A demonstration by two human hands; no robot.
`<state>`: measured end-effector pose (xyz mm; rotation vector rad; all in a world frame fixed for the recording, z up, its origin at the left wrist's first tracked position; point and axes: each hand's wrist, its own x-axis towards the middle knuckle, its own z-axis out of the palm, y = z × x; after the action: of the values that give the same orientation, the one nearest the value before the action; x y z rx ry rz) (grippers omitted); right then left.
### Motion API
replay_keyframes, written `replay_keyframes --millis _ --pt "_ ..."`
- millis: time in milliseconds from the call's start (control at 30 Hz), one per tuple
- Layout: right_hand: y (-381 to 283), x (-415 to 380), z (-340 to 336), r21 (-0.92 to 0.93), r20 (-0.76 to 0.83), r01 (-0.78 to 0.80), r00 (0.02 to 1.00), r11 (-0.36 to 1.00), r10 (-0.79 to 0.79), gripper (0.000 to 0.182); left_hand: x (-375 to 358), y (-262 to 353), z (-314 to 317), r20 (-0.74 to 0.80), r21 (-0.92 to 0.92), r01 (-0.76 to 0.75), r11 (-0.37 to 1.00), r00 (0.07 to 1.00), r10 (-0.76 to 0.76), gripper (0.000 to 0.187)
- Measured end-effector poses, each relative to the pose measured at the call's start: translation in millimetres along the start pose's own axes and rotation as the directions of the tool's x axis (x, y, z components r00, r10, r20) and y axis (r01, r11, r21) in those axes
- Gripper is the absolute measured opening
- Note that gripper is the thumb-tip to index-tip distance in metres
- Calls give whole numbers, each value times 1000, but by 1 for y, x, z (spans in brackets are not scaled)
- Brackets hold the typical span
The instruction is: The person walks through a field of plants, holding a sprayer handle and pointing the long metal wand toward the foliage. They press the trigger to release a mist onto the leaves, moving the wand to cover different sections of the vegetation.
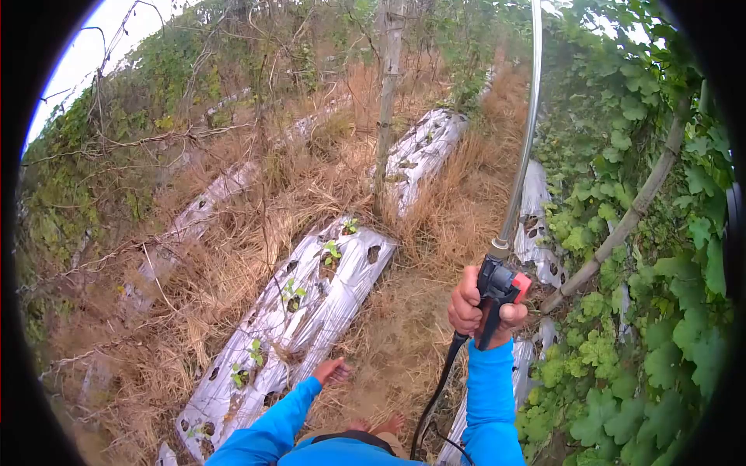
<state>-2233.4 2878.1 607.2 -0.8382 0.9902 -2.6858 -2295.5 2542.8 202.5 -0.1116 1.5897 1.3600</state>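
My right hand (pixel 466 304) is wrapped around the black trigger handle of a spray wand (pixel 525 155), which has a red part on its side. The wand's long metal tube points up and away past the top of the view, so its tip is hidden. A black hose (pixel 441 392) runs down from the handle toward my body. Low over the path, my left hand (pixel 334 371) hangs with its fingers loosely stretched and nothing in them. Beside it lies a bed covered in silvery plastic mulch (pixel 342 299), where small green seedlings (pixel 294 293) grow from holes.
Dense leafy vines (pixel 622 349) crowd the right side, with a slanted wooden pole (pixel 625 225) among them. An upright post (pixel 387 116) stands between beds ahead. Dry grass (pixel 443 241) covers the path. Thin bare vines (pixel 140 144) stretch across the left.
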Motion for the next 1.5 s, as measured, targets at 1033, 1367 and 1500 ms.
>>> replay_keyframes --millis 1033,1367,1500 --pt "-301 -58 33 -895 -434 -147 495 420 -753 32 163 141 203 344 132 -47 990 939 -2 56" --pt "-450 74 167 -892 -354 -2 624 452 -696 44 197 196 197 434 123 -84 989 901 23 58" --pt "-461 108 206 -865 -411 -6 583 502 -701 45 234 188 153 458 99 -27 995 889 -22 61"
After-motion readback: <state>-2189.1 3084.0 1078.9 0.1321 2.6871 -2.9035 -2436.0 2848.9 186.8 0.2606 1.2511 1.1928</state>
